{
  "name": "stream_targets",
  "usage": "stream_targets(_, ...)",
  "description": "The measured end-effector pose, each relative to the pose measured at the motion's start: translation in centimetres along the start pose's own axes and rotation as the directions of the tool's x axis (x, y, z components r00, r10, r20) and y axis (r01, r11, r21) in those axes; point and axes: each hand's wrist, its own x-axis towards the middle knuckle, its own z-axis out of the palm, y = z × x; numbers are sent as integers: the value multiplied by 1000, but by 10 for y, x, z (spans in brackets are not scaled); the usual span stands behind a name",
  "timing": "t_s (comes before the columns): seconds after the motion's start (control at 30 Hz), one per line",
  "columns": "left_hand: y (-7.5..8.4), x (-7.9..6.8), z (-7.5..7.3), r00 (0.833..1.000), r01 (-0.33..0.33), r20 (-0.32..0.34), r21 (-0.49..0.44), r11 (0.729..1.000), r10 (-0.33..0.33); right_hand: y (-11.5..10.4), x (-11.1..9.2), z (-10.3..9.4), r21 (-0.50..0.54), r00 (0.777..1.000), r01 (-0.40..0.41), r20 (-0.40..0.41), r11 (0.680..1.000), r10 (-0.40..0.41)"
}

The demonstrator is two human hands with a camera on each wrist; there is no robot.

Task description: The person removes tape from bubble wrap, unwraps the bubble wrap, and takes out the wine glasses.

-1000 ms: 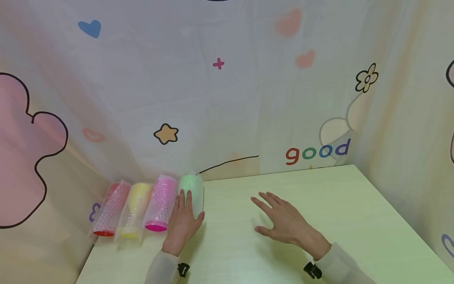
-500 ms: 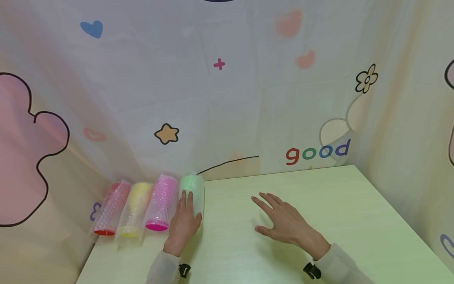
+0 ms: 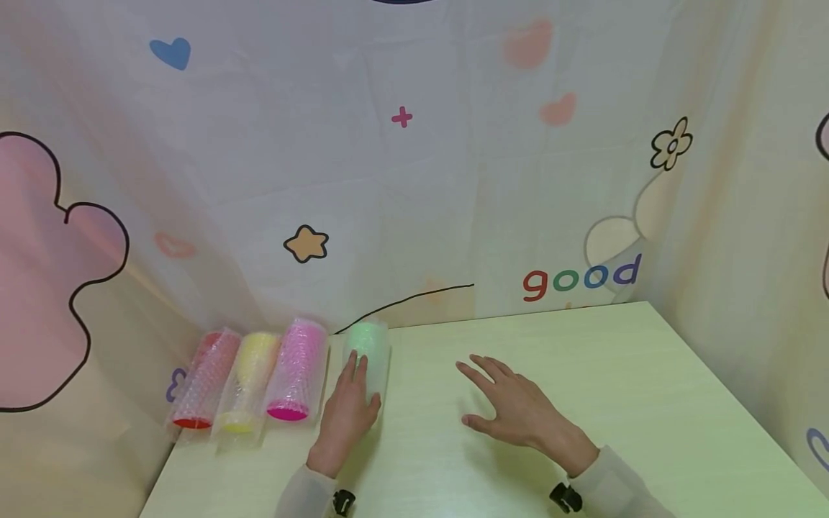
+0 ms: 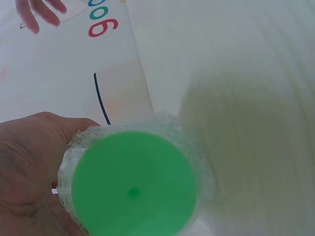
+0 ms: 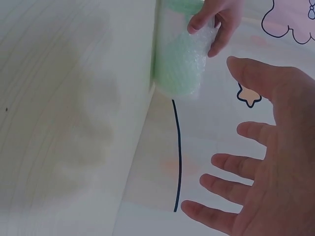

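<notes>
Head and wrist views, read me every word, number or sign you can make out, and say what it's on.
"good": multicoloured letters on the backdrop.
"+": pink sign, also on the backdrop.
"goo": same word, turned sideways and cut off in the left wrist view.
None readable on the four wrapped cylinders.

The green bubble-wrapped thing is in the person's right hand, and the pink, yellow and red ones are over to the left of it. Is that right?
Not quite: the left hand grips the green bubble-wrapped thing, as the head view shows. The pink one, yellow one and red one are indeed over to the left of it.
</notes>
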Motion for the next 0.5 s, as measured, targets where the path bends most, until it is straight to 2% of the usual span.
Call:
stream_targets(0.2, 11, -4, 3, 999, 4, 42, -26, 1000, -3, -2, 2, 4, 38, 1000, -2, -12, 999, 3)
stream_targets(0.5, 15, -4, 4, 1000, 5, 12, -39, 999, -5, -9, 11, 3, 66, 993, 34, -119, 997, -26)
